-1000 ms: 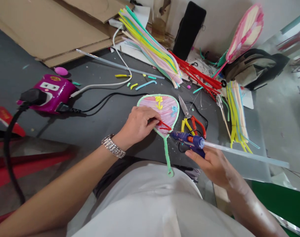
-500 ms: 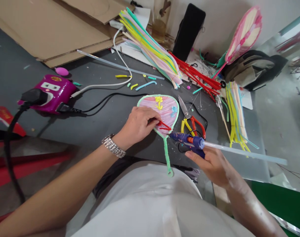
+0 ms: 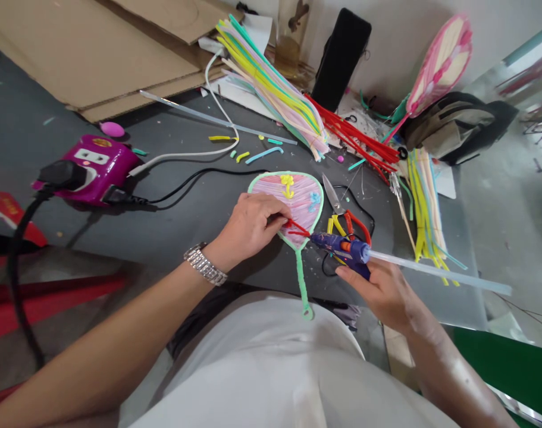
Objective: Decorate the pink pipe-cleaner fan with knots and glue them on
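Note:
My left hand pinches a short red pipe cleaner piece over the lower part of a fan. The fan is pink and lilac with a green edge, a green handle, and yellow and blue flowers on its face. Wrapped round a blue glue gun is my right hand. Its nozzle points left, at the end of the red piece; whether they touch I cannot tell. A long clear glue stick sticks out of its back. Scissors with red and yellow handles lie just beyond it, partly hidden.
Bundles of coloured pipe cleaners and red ones lie at the back, another bundle at the right. A purple power socket with cords stands left. Cardboard sheets fill the back left. A pink fan stands back right.
The glue gun in my right hand has shifted slightly right and up, its nozzle nearer the red piece's end. My left hand and the fan have stayed put.

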Demonstrator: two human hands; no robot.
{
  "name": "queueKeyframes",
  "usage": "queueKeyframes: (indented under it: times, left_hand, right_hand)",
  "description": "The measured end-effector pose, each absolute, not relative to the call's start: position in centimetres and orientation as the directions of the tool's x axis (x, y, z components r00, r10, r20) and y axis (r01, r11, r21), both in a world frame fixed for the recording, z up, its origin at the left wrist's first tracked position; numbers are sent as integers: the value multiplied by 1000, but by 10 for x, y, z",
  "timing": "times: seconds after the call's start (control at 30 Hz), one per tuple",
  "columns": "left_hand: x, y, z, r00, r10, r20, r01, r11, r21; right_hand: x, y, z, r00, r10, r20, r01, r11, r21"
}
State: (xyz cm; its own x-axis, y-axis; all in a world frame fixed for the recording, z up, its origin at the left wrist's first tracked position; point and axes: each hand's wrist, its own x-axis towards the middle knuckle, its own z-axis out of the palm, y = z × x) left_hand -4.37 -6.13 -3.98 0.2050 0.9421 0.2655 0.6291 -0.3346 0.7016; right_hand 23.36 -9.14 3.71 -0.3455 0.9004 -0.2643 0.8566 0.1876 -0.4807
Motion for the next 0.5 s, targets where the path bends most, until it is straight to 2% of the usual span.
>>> queueKeyframes:
  times: [0.5]
  left_hand:
    - [-43, -61, -43, 188, 940, 284, 599, -339, 726]
  right_hand:
    - [233, -101, 39, -404, 863, -304, 821, 195, -537]
